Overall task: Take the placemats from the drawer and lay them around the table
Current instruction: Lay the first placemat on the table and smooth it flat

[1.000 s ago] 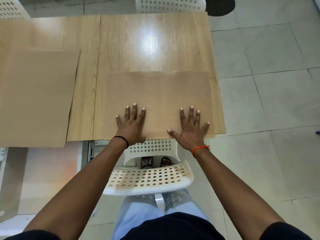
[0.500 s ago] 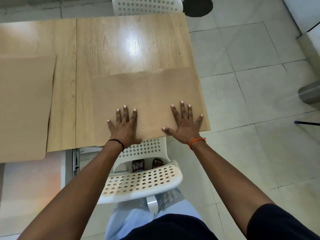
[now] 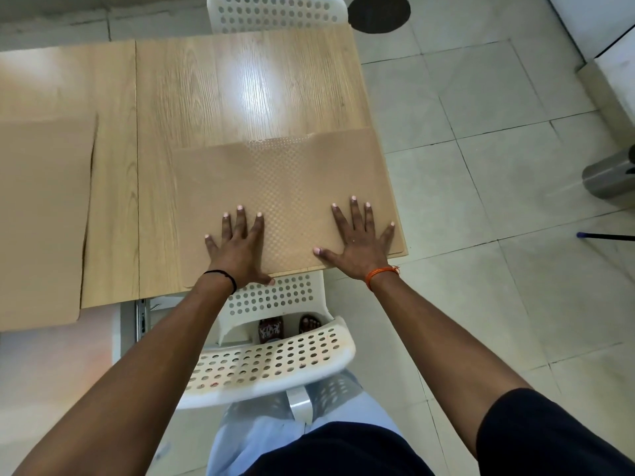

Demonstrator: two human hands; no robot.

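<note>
A tan placemat [image 3: 292, 180] with a fine dotted texture lies flat at the near right corner of the wooden table [image 3: 240, 80]. My left hand [image 3: 237, 249] rests palm down on its near left part, fingers spread. My right hand [image 3: 357, 235] presses flat on its near right part, close to the table's right edge. A second tan placemat [image 3: 41, 218] lies on the left of the table, its near edge hanging past the table's front edge. The drawer is not clearly in view.
A white perforated chair [image 3: 268, 359] stands between me and the table's near edge. Another white chair [image 3: 275, 12] is at the far side. A metal bin [image 3: 611, 173] and a thin dark rod [image 3: 604, 237] are on the tiled floor to the right.
Both hands stay flat on the right placemat. The view has shifted to the right, so the table sits further left and a metal bin has come into sight.
</note>
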